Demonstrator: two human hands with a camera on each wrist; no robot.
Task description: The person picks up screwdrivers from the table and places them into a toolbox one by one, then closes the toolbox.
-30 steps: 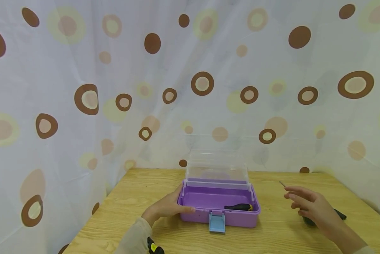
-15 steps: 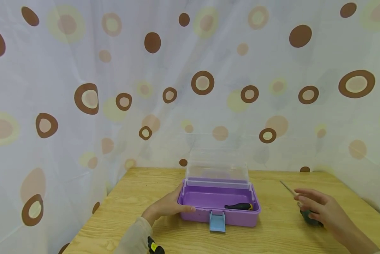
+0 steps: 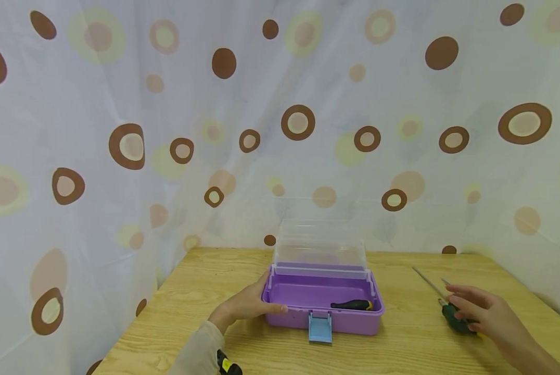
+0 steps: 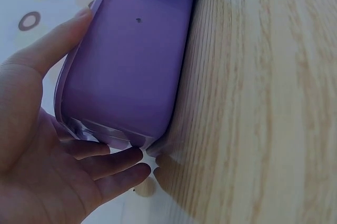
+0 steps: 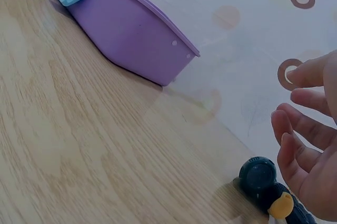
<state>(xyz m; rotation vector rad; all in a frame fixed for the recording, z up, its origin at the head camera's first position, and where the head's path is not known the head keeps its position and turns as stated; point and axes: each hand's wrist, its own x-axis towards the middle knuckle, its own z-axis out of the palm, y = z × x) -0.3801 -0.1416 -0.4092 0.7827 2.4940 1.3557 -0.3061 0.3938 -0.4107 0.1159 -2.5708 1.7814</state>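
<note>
Wood-grain counter [image 3: 355,357] is bearing the purple toolbox [image 3: 298,320], held by the left grip [image 3: 247,303], and, at right, a green-handled screwdriver [image 3: 453,319] that the empty, loose-fingered right grip [image 3: 493,316] is risking rolling by an off-target nudge.

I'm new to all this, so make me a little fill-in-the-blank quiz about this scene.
1. The purple box has a latch coloured ____.
2. The clear lid of the purple box stands ____.
3. The black tool inside has one end coloured ____.
4. The person's ____ hand touches the purple box.

Missing words: blue; open; yellow; left.
</note>
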